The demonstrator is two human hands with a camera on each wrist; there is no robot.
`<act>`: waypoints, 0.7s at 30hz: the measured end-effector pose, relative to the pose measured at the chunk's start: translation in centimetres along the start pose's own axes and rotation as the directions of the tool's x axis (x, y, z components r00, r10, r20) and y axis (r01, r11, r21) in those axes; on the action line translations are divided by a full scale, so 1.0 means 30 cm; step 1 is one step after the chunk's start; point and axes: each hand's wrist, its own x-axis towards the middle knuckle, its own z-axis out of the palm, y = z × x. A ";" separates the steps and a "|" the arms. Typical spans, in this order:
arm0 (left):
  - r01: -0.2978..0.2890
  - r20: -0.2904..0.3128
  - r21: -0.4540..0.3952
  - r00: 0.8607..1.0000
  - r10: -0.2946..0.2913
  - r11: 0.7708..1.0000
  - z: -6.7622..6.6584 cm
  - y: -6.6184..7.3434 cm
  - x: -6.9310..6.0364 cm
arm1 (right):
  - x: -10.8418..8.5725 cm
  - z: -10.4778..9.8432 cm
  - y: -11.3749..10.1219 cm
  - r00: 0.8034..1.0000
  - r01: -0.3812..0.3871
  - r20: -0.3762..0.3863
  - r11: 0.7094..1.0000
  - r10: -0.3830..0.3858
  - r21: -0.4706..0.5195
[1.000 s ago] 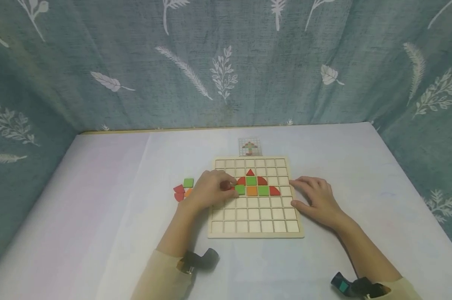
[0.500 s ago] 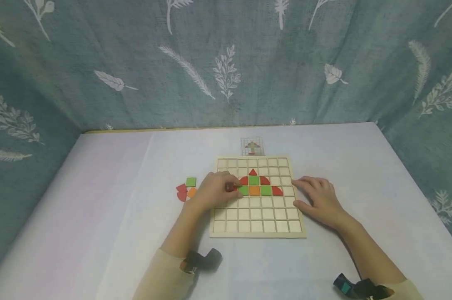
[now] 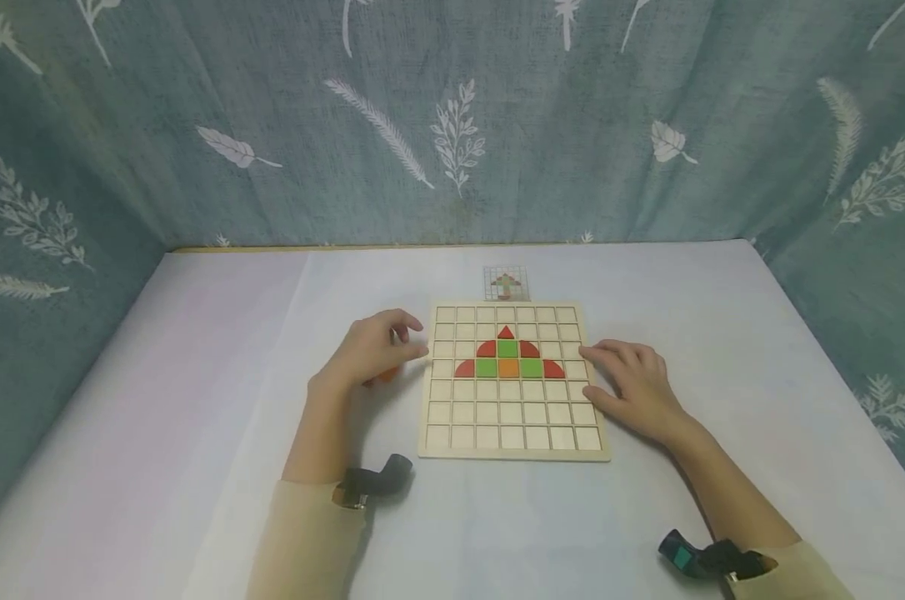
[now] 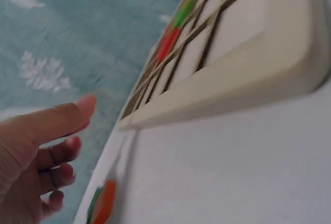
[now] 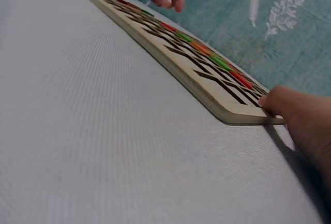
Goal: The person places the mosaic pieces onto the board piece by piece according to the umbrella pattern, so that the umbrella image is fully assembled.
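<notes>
A wooden grid board [image 3: 511, 413] lies flat on the table. Red, green and orange tiles sit in its cells as a stepped shape: a red triangle [image 3: 506, 333] on top, a row of red and green below, then a wider row with an orange square [image 3: 508, 367] in the middle. Left of the board hovers my left hand [image 3: 366, 350], fingers loosely bent and nothing visible between them. Under it an orange tile [image 4: 106, 203] and a green edge show in the left wrist view; other loose tiles are hidden. My right hand [image 3: 638, 392] touches the board's right edge with relaxed fingers.
Behind the board lies a small card [image 3: 507, 284] printed with a grid and a coloured tile pattern. A leaf-patterned curtain [image 3: 392, 208] stands along the back and sides of the white table [image 3: 220, 417].
My left hand has come off the board and moved left above the loose tiles. The red quarter-circle at the left of the wide row now shows fully. My right hand has stayed at the edge.
</notes>
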 end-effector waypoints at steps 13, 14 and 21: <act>0.142 0.029 0.189 0.988 -0.150 0.972 -0.043 -0.109 -0.024 | 0.011 0.012 0.004 0.999 -0.027 -0.039 0.999 0.028 0.025; 0.145 0.026 0.188 0.988 -0.153 0.971 -0.041 -0.109 -0.027 | 0.009 0.014 0.006 0.999 -0.036 -0.033 0.999 0.037 0.023; 0.138 0.018 0.139 0.990 -0.141 0.981 -0.054 -0.102 -0.010 | 0.018 0.005 0.009 0.998 -0.062 -0.015 0.998 0.062 0.034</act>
